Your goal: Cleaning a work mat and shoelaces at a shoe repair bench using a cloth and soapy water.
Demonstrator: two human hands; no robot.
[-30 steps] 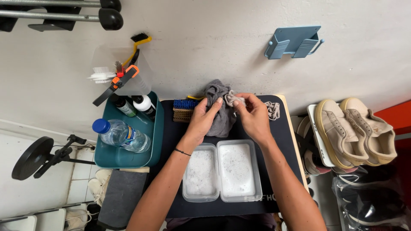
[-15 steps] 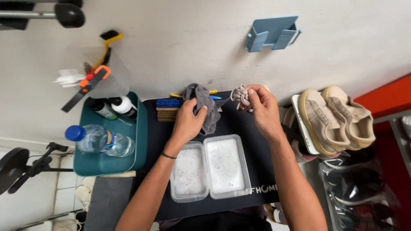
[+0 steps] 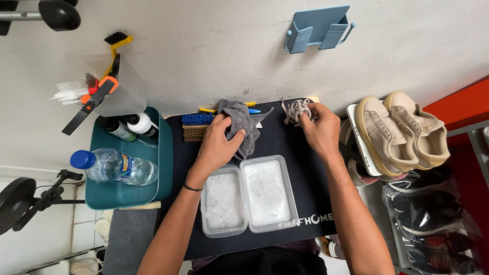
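Note:
My left hand (image 3: pixel 216 145) grips a crumpled grey cloth (image 3: pixel 242 125) over the far part of a black mat (image 3: pixel 305 203). My right hand (image 3: pixel 318 130) holds a bundle of beige shoelaces (image 3: pixel 296 110) near the mat's far edge. Just below both hands sit two clear plastic tubs of foamy white liquid (image 3: pixel 267 193), side by side. A blue-bristled brush (image 3: pixel 196 119) and a wooden brush lie left of the cloth.
A teal bin (image 3: pixel 160 168) on the left holds a water bottle (image 3: pixel 112 167) and two dark bottles. A pair of beige sneakers (image 3: pixel 402 130) rests on a tablet at the right. A clear holder of brushes (image 3: pixel 104 89) and a blue wall rack (image 3: pixel 318 28) lie beyond.
My hands have separated: the right one carried the laces away to the right, the left keeps the cloth. The view shifted, so everything sits further left.

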